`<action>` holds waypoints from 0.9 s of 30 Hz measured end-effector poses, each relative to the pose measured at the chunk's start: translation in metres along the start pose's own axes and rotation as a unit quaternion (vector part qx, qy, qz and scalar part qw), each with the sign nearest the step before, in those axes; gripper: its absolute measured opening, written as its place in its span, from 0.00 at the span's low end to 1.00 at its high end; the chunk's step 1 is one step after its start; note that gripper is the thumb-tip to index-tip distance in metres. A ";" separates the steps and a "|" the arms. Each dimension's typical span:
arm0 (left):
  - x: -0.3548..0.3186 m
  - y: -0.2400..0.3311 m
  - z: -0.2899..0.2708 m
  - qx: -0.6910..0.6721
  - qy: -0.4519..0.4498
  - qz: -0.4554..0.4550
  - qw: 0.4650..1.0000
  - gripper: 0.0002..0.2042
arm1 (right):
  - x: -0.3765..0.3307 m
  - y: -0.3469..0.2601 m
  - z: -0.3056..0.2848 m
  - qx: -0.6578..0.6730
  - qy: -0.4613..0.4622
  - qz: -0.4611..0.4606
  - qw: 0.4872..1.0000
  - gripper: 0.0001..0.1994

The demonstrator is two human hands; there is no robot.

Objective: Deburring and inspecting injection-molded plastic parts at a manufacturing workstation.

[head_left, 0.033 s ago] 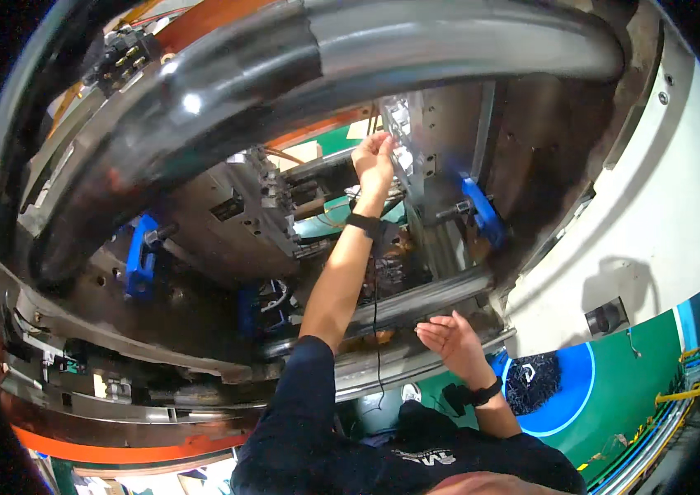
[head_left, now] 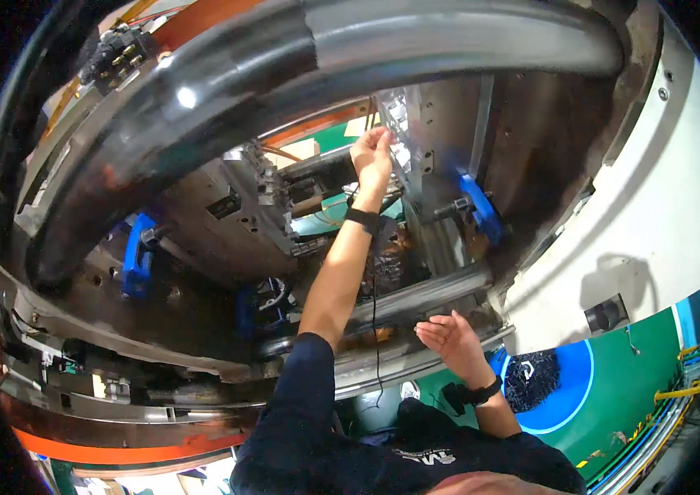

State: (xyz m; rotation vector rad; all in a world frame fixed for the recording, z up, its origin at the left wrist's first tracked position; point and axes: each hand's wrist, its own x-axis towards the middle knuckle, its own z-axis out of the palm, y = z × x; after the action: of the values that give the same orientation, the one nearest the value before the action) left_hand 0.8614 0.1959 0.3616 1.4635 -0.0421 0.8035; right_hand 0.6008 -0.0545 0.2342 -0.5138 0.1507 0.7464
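Note:
My left hand point(head_left: 373, 157) reaches deep into the gap of a moulding machine, its fingers curled together. They sit right beside the shiny metal face of the right mould half point(head_left: 396, 115). Whatever the fingertips hold, if anything, is too small to make out. Lower and to the right, my right hand point(head_left: 450, 340) hangs in front of a steel bar point(head_left: 440, 290), fingers stretched out and nothing in them. Across the gap stands the left mould half point(head_left: 263, 186). A thin dark cable point(head_left: 375, 330) dangles below my left wrist.
A thick dark curved-looking bar point(head_left: 325, 49) spans the top. Blue clamps stick out on the left point(head_left: 139, 256) and on the right point(head_left: 482, 210). A white machine panel point(head_left: 638, 214) stands at right, above a blue tub point(head_left: 577, 400) of black scraps on the green floor.
The view has shifted very slightly. Both hands keep nearly the same pose and place.

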 end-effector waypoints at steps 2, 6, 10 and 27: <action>0.000 0.003 0.016 -0.023 0.010 -0.039 0.999 0.06 | -0.010 -0.002 -0.003 0.001 0.016 -0.011 1.000 0.21; 0.016 -0.008 0.015 0.104 0.037 0.002 0.994 0.07 | -0.018 0.006 -0.012 0.010 0.028 -0.003 1.000 0.21; 0.017 -0.007 0.019 0.115 0.033 0.016 0.993 0.06 | -0.026 0.009 -0.019 0.011 0.044 -0.008 0.999 0.22; -0.003 -0.002 0.025 0.105 0.075 0.080 0.988 0.12 | -0.030 0.011 -0.024 -0.020 0.060 -0.004 0.998 0.21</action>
State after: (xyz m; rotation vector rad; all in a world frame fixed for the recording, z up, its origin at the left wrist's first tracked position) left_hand 0.8712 0.1725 0.3626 1.6077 0.0411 1.0737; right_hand 0.5725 -0.0784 0.2189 -0.5980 0.2453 0.7119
